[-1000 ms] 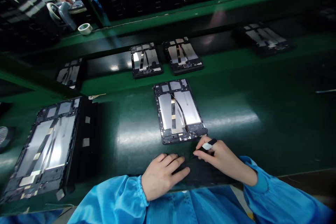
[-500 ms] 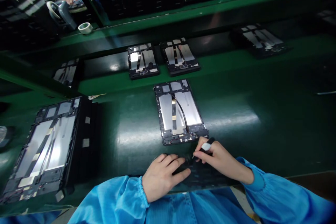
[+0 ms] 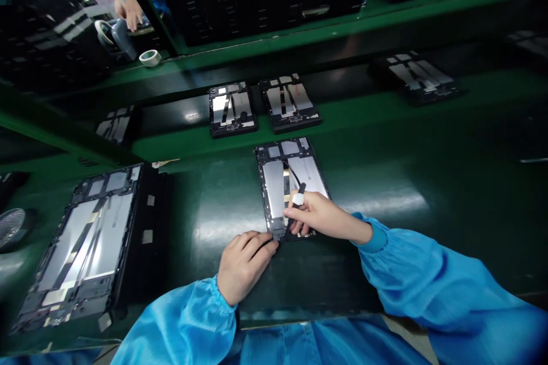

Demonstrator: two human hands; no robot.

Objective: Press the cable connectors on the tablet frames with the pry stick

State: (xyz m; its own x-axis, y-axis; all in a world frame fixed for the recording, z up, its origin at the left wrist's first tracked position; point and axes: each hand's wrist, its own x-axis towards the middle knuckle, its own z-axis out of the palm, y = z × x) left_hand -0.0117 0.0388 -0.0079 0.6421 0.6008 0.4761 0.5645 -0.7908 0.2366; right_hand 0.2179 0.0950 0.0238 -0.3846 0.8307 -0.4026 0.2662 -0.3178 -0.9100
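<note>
An opened tablet (image 3: 274,182) lies in front of me, its silver battery area and flat ribbon cables showing. My right hand (image 3: 314,214) is over its lower half, closed around a slim black tool (image 3: 298,198) with a white wrap. The tool points down toward the tablet's lower edge; its tip is hard to make out. At the lower left corner, my left hand (image 3: 246,262) has its thumb and fingertips drawn close together against the edge. Whatever lies between those fingertips is hidden. Part of the tablet's lower right is covered by my right hand.
To the left stands a stack of opened tablets (image 3: 85,239). Behind the work spot are two more tablets (image 3: 233,108) (image 3: 289,101), with another tablet (image 3: 419,77) farther right. A tape roll (image 3: 149,58) rests on the green ledge. Beyond it, a co-worker's hands (image 3: 131,11) show.
My right hand has moved up and left with the tool, from below the tablet to over it. My left hand has shifted left, its fingertips now at the tablet's lower left corner.
</note>
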